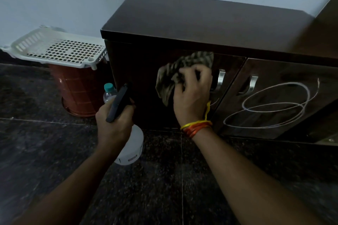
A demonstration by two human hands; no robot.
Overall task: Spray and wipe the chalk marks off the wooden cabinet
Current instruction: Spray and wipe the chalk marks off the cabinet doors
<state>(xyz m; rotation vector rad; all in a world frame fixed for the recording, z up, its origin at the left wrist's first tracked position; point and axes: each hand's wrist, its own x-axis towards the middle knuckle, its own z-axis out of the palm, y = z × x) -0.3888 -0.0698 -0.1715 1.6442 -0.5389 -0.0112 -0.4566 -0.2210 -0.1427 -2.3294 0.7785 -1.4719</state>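
A dark wooden cabinet [192, 23] stands low against the wall. Looping white chalk marks [274, 107] cover its right door. My right hand [192, 93] grips a crumpled striped cloth [182, 67] and presses it against the left door, just left of a metal handle [221, 78]. My left hand [113, 124] holds a spray bottle by its black trigger head [118, 102], with the white bottle body [130, 146] hanging below my fist. The nozzle points toward the left door.
A white plastic basket [54, 47] lies on a red-brown bucket [78, 89] to the left of the cabinet. A small water bottle with a teal cap [109, 89] stands beside the bucket. The floor [164, 179] is dark speckled stone.
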